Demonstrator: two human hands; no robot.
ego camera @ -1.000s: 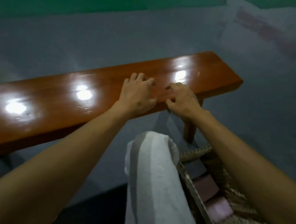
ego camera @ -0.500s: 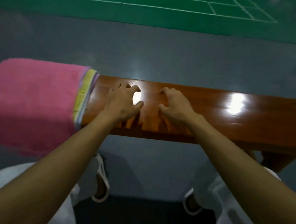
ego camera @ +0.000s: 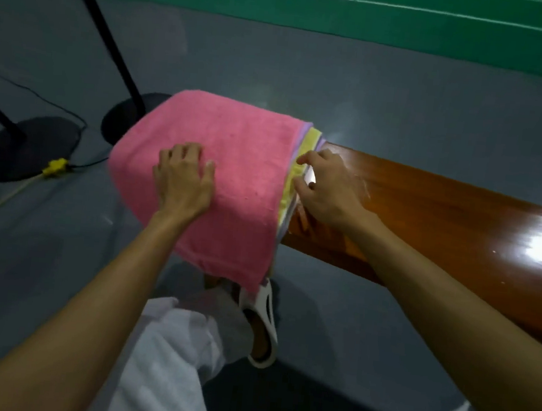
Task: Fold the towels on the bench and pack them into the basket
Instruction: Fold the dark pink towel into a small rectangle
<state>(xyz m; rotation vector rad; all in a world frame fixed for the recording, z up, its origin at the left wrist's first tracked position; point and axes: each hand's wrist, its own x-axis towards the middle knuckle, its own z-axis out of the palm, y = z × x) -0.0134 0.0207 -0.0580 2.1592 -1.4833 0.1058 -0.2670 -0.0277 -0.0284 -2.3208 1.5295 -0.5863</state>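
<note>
1. Pink terry towel (ego camera: 233, 175): found on top of a stack draped over the left end of the glossy brown wooden bench (ego camera: 426, 227). Its near side hangs below the bench edge, ending just above a white slipper (ego camera: 263, 324).
2. Along the stack's right side, the strip-like edges of a lilac towel (ego camera: 303, 132) and a yellow towel (ego camera: 288, 193) are exposed. The total count of layers cannot be determined.
3. Left hand (ego camera: 184, 180): laid flat on the pink towel, fingers straight and slightly spread. Nothing is gripped.
4. Right hand (ego camera: 329, 191): placed at the stack's right edge, forefinger and thumb bent with a narrow gap between them, tips touching the yellow strip. Whether any cloth is actually caught cannot be told.
5. Basket: not in view. The step is judged to be separation of 1 towel from the stack. Folding and packing of these towels are not yet done.
6. Surroundings: 2 black round stand bases (ego camera: 27, 148) are noted on the grey floor left of the bench, with a cable carrying a yellow connector (ego camera: 55, 166). Green court is seen beyond.
7. Risks, as judged:
   - More than 1 layer could be taken, since the edges lie tightly together.
   - The whole stack could be dragged off the polished, overhung bench end if a lower layer is pulled sideways.
   - The hanging end could be dropped to the floor or caught under the slipper.
</note>
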